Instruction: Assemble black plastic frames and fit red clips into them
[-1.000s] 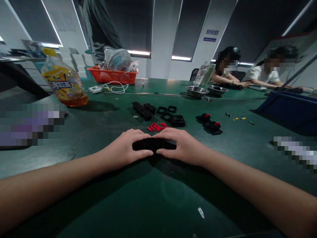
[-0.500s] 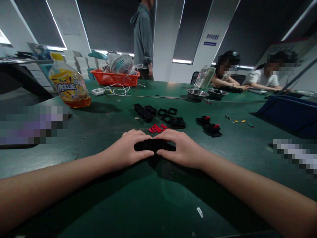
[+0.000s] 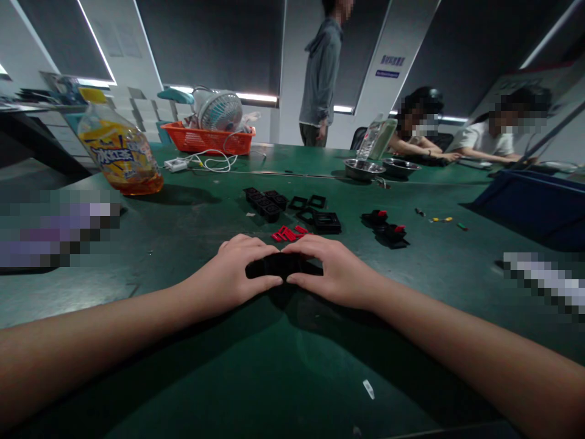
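- Running off the left edge, a blocked-out purplish thing (image 3: 50, 235) lies on the green table (image 3: 320, 360); its detail is unreadable.
- Right of it stands a clear bottle (image 3: 121, 149) with a yellow cap, amber liquid low inside; its label partly hides the contents.
- Farther back, an orange basket (image 3: 205, 140) holds a fan (image 3: 222, 111) and what looks like clear plastic; its wall hides the bottom. A white cable (image 3: 219, 161) loops on the near side.
- The left hand (image 3: 235, 265) grips the left side of a black piece (image 3: 282, 266) between thumb and fingers; shadow and fingers obscure its outline.
- Just beyond the hands are black blocks (image 3: 265, 204), red pieces (image 3: 287, 233) and black frames (image 3: 326, 222), the blocks tightly grouped.
- The right hand (image 3: 336, 268) grips the piece's right side, fingertips close to the left hand's, a dark gap inside its curve.
- Behind the table stands a person (image 3: 322, 79), head cut off at the top.
- A white scrap (image 3: 368, 389) lies near, well apart from both hands.
- Black-and-red parts (image 3: 388, 231) sit right of the frames, with space between.
- Far right, two metal bowls (image 3: 363, 171) show rims, contents unclear; a blue bin (image 3: 534, 207) is cut off by the edge, its inside hidden.
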Demonstrator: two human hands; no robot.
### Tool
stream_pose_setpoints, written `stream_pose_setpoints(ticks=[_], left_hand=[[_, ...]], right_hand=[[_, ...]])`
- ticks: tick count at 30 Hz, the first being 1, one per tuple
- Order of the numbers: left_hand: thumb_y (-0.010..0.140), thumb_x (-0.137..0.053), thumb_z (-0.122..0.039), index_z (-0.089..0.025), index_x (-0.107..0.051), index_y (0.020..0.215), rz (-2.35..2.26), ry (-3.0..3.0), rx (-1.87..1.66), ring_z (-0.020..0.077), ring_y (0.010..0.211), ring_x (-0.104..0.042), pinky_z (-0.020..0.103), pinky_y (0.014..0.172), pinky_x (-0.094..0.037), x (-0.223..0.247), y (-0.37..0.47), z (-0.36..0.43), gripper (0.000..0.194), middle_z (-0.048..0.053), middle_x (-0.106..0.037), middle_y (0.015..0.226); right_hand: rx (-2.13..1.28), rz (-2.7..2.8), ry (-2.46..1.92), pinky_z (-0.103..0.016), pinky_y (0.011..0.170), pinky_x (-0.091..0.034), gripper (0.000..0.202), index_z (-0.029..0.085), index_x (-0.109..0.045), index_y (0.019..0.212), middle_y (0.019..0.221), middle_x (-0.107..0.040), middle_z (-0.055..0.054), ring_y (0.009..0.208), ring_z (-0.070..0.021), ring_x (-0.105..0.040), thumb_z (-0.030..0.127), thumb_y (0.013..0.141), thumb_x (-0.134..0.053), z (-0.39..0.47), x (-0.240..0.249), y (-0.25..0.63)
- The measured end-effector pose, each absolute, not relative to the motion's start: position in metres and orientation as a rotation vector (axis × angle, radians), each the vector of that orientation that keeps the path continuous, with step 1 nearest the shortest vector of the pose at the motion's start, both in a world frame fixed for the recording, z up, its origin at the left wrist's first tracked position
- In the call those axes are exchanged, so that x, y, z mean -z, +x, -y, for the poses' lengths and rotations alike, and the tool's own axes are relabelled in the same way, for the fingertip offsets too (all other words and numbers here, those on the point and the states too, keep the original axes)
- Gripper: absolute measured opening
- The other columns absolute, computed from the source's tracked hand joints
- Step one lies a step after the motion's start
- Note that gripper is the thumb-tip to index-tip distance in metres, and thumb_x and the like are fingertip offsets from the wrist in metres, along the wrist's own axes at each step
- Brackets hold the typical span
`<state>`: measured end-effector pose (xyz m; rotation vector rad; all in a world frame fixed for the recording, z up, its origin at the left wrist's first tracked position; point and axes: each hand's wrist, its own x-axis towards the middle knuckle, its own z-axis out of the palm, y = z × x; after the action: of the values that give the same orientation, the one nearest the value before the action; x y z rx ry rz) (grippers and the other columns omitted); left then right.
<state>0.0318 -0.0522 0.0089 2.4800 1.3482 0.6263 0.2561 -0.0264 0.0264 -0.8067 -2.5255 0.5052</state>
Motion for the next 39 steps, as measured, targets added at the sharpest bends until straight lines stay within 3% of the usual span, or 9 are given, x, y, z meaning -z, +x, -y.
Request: stream_pose_setpoints(ticks=[11, 17, 29, 33, 39], left_hand=[[0.085, -0.064, -0.043, -0.021, -0.069, 0.114, -1.350, 2.479, -0.616, 0.0281, 0.107, -0.060, 0.043, 0.095, -0.045, -0.013, 0.034, 0.053, 0.037, 0.008, -0.072, 0.112], [0.086, -0.062, -0.043, -0.018, -0.067, 0.116, -1.373, 2.454, -0.618, 0.0286, 0.107, -0.060, 0.044, 0.095, -0.045, -0.012, 0.035, 0.054, 0.040, 0.010, -0.071, 0.113], [0.079, -0.064, -0.045, -0.019, -0.056, 0.117, -1.434, 2.286, -0.651, 0.0303, 0.108, -0.060, 0.046, 0.094, -0.046, -0.008, 0.036, 0.054, 0.047, 0.011, -0.067, 0.114], [0.077, -0.063, -0.041, -0.019, -0.060, 0.108, -1.423, 2.326, -0.605, 0.0304, 0.106, -0.060, 0.047, 0.093, -0.044, -0.010, 0.037, 0.054, 0.037, 0.009, -0.067, 0.110], [0.080, -0.062, -0.041, -0.018, -0.060, 0.110, -1.399, 2.358, -0.607, 0.0297, 0.105, -0.060, 0.047, 0.094, -0.043, -0.013, 0.038, 0.056, 0.038, 0.009, -0.067, 0.111]], right_hand=[[-0.497, 2.497, -0.799, -0.037, 0.091, -0.051, 0.032, 0.016, -0.068, 0.112, 0.111, -0.072, -0.010, 0.103, -0.0221, -0.066, 0.023, 0.082, -0.072, 0.025, -0.023, 0.257], [-0.495, 2.488, -0.735, -0.038, 0.093, -0.050, 0.039, 0.015, -0.066, 0.121, 0.114, -0.072, -0.011, 0.105, -0.0222, -0.066, 0.031, 0.086, -0.071, 0.021, -0.018, 0.256], [-0.463, 2.533, -0.754, -0.035, 0.089, -0.049, 0.030, 0.016, -0.069, 0.116, 0.109, -0.071, -0.009, 0.099, -0.0206, -0.064, 0.025, 0.087, -0.069, 0.027, -0.023, 0.251], [-0.449, 2.584, -0.805, -0.036, 0.086, -0.049, 0.031, 0.015, -0.068, 0.119, 0.107, -0.070, -0.010, 0.096, -0.0214, -0.064, 0.024, 0.089, -0.066, 0.029, -0.027, 0.250], [-0.458, 2.602, -0.825, -0.037, 0.086, -0.049, 0.033, 0.014, -0.067, 0.121, 0.109, -0.069, -0.012, 0.097, -0.0227, -0.063, 0.024, 0.090, -0.065, 0.030, -0.028, 0.250]])
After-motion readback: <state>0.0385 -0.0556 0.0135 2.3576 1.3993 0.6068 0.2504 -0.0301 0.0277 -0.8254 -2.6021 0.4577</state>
